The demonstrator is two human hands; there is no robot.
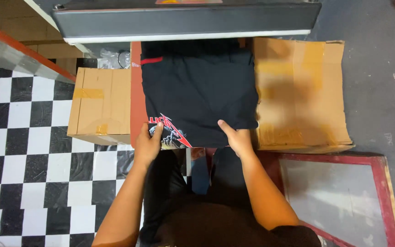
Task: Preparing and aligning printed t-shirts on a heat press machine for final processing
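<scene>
Both hands on a folded black shirt (pixel 197 91) at its near edge. Left hand (pixel 148 145) pinches the near left corner, thumb on top over the red and white print (pixel 168 132), fingers tucked under the cloth. Right hand (pixel 237 137) clamps the near right part of the hem, thumb on top, fingers curled beneath. Both grips closed on the shirt.

Shirt lies flat on a reddish-brown board (pixel 136 91), just ahead of the grips; its far end runs under the dark plate of a press (pixel 184 20). Small red tag (pixel 152 60) on the shirt's far left.

Left of the left hand: cardboard box (pixel 99 103), taped, touching the board's edge. Right of the right hand: larger flattened carton (pixel 302 91), just beside the shirt. Near right of the right forearm: red-framed screen (pixel 339 196) on the grey floor. Below the left arm: black and white checker floor (pixel 37 160). Between the forearms: person's dark clothing, detail unclear.
</scene>
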